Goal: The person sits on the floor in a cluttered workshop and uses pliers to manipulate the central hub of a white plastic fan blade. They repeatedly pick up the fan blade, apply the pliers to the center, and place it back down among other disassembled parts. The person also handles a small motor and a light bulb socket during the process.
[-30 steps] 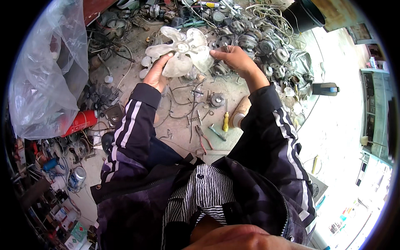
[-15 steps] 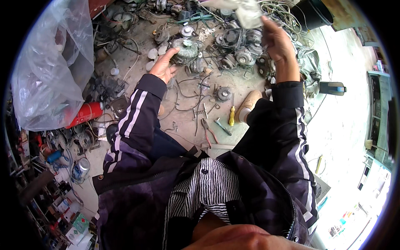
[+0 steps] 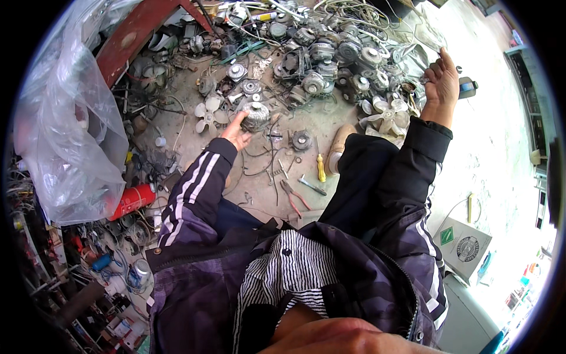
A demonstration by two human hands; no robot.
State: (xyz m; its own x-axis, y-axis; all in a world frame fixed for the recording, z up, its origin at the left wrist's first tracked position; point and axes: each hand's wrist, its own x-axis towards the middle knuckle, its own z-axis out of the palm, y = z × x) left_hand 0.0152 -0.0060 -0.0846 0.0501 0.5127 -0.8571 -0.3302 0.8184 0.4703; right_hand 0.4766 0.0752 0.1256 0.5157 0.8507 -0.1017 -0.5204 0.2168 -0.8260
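Note:
My left hand (image 3: 237, 134) grips the near edge of a dusty round fan motor (image 3: 257, 116) with a pale hub on top, just above the floor. My right hand (image 3: 442, 84) is raised far out to the right, palm showing, index finger stretched out and the others loosely bent; nothing shows in it. Below its wrist, a whitish fan blade (image 3: 387, 120) lies at the edge of the motor pile. Another fan blade (image 3: 210, 114) lies left of the held motor. A smaller round motor (image 3: 302, 140) rests on the floor to the right of my left hand.
Pliers (image 3: 295, 198), a screwdriver (image 3: 321, 169) with a yellow handle and a thin tool (image 3: 312, 185) lie near my feet. A heap of motors (image 3: 315, 59) spreads ahead. A large clear plastic bag (image 3: 71, 135) and a red cylinder (image 3: 133, 199) stand left; a cardboard box (image 3: 461, 248) stands right.
My right hand has swung outward to the right and no longer holds the whitish thing. My left hand still has the motor, now lower in the picture. The view has shifted.

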